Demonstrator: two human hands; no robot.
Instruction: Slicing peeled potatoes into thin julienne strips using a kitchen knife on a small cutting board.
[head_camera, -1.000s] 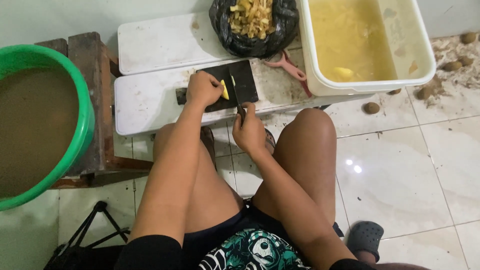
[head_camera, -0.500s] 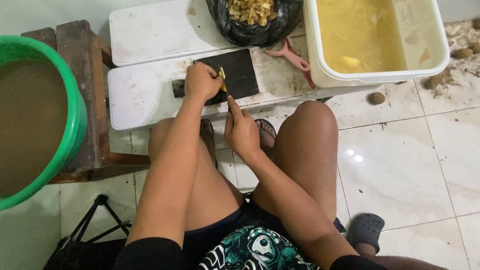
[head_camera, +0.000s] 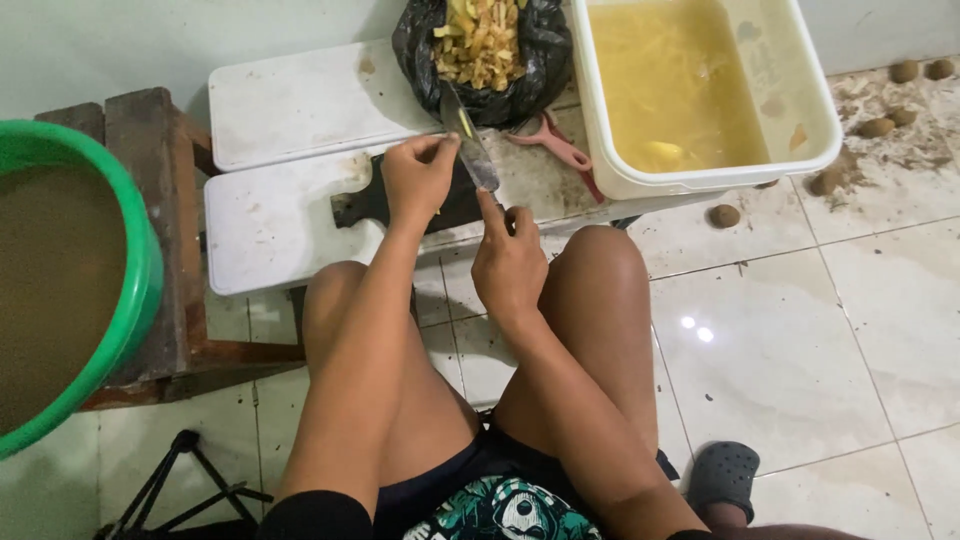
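A knife (head_camera: 470, 150) is gripped in the right hand (head_camera: 508, 262), blade raised toward the black bag of peelings (head_camera: 485, 50); the left hand (head_camera: 418, 178) is closed, fingertips at the blade — a small yellow piece (head_camera: 464, 124) clings there. The black cutting board (head_camera: 400, 205) lies under the left hand on the white bench (head_camera: 270, 215).

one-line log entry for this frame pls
right hand: grips knife, blade raised | left hand: fingertips at blade | under hands: black cutting board | behind: peel bag, white tub

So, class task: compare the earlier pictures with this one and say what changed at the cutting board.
The right hand has lifted the knife off the black cutting board, its blade now pointing toward the black bag. The left hand touches the blade near a yellow piece. The white tub, pink peeler and green basin are unchanged.
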